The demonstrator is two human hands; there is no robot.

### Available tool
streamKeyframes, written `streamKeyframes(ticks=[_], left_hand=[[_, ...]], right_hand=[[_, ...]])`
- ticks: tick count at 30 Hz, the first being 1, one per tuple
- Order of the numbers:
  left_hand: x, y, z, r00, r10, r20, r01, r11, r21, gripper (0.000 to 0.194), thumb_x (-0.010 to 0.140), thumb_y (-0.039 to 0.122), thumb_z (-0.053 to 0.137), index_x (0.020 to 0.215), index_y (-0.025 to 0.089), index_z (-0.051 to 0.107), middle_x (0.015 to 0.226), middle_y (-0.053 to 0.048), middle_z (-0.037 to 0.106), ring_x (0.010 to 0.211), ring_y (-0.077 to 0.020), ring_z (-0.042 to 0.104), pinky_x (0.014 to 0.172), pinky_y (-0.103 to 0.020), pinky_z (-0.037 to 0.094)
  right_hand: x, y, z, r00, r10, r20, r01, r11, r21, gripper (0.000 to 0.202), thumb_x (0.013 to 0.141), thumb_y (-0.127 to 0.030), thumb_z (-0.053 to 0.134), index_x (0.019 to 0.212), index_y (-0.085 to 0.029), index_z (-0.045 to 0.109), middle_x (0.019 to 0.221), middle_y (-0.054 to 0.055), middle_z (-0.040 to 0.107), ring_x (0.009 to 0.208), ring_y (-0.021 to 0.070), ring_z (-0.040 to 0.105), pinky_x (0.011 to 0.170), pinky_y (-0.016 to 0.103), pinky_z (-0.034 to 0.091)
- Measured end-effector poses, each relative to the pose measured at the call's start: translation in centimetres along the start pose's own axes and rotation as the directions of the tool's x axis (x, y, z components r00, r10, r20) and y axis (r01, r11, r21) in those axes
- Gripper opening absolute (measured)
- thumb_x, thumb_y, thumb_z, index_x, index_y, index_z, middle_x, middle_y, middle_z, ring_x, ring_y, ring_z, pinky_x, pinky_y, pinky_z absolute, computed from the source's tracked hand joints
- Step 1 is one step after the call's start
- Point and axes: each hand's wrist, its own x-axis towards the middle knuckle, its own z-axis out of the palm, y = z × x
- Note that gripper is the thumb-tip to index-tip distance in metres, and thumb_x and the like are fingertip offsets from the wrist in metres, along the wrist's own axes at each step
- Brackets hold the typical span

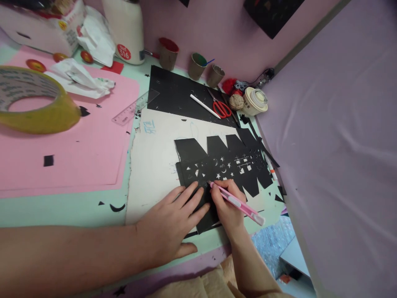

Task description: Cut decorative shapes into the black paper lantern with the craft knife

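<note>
Cutting: the right hand holds a pink craft knife like a pen, its fingers closed around the handle, the tip resting on the black paper.
Black paper: it lies on a pale cutting board, with a zigzag upper edge and a row of small cut-out stars, moons and squares above the knife tip.
Left hand: the left hand lies flat just left of the knife, fingers spread wide and pressing the sheet down; it holds nothing.
Doing it well: in my judgement the blade should move in short strokes, away from the flat hand, and the pressing fingers should stay close to the cut but never in the line of the blade, so that the paper does not slide or tear.
Behind the black paper: a second black sheet carries a white pencil and red scissors; three paper cups stand at the wall.
Left of the black paper: a clear ruler, pink sheets and a big tape roll.
Worktop: the pale green worktop is dotted with black scraps.
Room: pink wall behind; lilac cloth on the right.
</note>
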Motion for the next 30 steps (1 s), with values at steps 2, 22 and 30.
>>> streamKeyframes(ticks=[2, 22, 30], left_hand=[[0.04, 0.03, 0.00, 1.000, 0.000, -0.002, 0.000, 1.000, 0.002, 0.082, 0.080, 0.073, 0.056, 0.141, 0.020, 0.049, 0.148, -0.019, 0.046, 0.139, -0.0382, 0.037, 0.110, -0.047, 0.014], [0.15, 0.23, -0.20, 0.999, -0.034, -0.001, 0.034, 0.999, -0.001, 0.081, 0.078, 0.073, 0.058, 0.140, 0.021, 0.051, 0.147, -0.017, 0.048, 0.138, -0.0364, 0.038, 0.110, -0.046, 0.018], [0.12, 0.41, -0.18, 0.999, -0.042, 0.008, 0.042, 0.999, 0.006, 0.081, 0.076, 0.074, 0.059, 0.139, 0.023, 0.052, 0.148, -0.016, 0.048, 0.139, -0.0355, 0.038, 0.110, -0.046, 0.018]], right_hand=[[0.02, -0.03, -0.03, 0.999, -0.037, 0.002, 0.037, 0.999, -0.023, 0.006, 0.087, -0.021, 0.061, 0.082, -0.020, 0.063, 0.068, -0.002, 0.065, 0.057, 0.0112, 0.060, 0.056, 0.023, 0.047], [-0.38, 0.28, -0.11, 0.999, 0.026, 0.031, -0.027, 1.000, 0.014, 0.009, 0.089, -0.025, 0.059, 0.082, -0.021, 0.063, 0.074, 0.000, 0.070, 0.063, 0.0147, 0.065, 0.060, 0.026, 0.050], [-0.29, 0.35, 0.02, 0.999, 0.044, 0.019, -0.044, 0.998, 0.032, 0.008, 0.089, -0.026, 0.061, 0.085, -0.021, 0.065, 0.073, 0.000, 0.070, 0.063, 0.0145, 0.066, 0.060, 0.026, 0.051]])
